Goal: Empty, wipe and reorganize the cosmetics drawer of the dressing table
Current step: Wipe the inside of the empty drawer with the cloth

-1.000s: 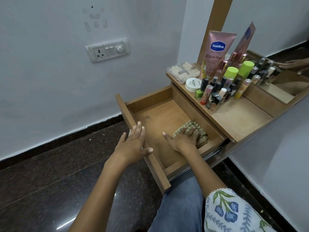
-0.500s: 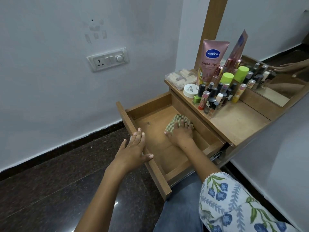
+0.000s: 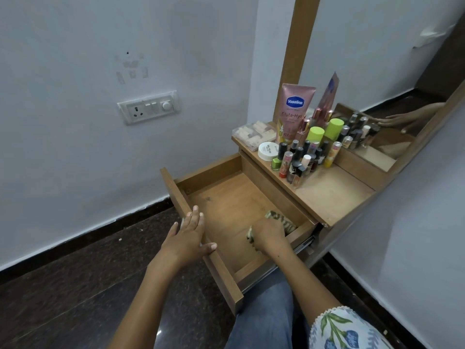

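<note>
The drawer [image 3: 234,210] stands pulled out from the table [image 3: 334,197], its wooden floor bare apart from a green-checked cloth [image 3: 279,221] near its right side. The right hand [image 3: 270,235] presses down on the cloth, fingers curled over it. The left hand [image 3: 187,238] rests on the drawer's front panel, fingers straight and thumb spread. Cosmetics bottles [image 3: 302,157] and a Vaseline tube [image 3: 294,112] crowd the table top.

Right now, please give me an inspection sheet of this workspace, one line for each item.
Surface: tabletop wooden, right part bare.
Job's things: drawer pulled open, holding only the checked cloth; cosmetics stand crowded on the tabletop.
Clutter: Vaseline tube, white jar, clear box.
Hands: left hand rests flat on the drawer front; right hand presses the cloth.
Cables: nothing seen.
Surroundings: wall socket, mirror, dark floor.
</note>
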### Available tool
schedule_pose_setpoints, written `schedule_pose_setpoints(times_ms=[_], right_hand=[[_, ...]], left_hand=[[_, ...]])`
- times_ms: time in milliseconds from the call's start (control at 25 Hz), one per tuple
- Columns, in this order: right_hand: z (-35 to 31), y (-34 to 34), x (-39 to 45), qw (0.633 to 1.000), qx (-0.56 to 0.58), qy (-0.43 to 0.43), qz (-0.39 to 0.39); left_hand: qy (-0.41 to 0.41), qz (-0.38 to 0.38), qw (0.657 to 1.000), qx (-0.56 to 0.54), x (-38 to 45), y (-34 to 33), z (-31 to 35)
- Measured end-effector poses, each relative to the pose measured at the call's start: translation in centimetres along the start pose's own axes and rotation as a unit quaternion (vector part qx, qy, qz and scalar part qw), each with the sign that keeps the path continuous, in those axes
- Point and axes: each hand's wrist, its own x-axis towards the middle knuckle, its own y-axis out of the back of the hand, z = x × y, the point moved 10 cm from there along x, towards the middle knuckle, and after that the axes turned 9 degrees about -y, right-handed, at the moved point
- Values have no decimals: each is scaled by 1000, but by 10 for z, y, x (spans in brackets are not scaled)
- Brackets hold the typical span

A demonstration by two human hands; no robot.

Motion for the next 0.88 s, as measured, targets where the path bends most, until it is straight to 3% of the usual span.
schedule_pose_setpoints(times_ms=[320,520,680,880], right_hand=[[18,19,-1,990,96,-46,94],[34,22,-11,979,177,-49,83],[56,29,-23,921,385,-29,54],[122,97,-75,840,509,18,187]], left_hand=[[-1,12,1000,14,2,1,3],[-25,42,997,52,-1,12,18],[-107,97,988,62,-1,27,61],[-228,208,951,27,-17,54,141]])
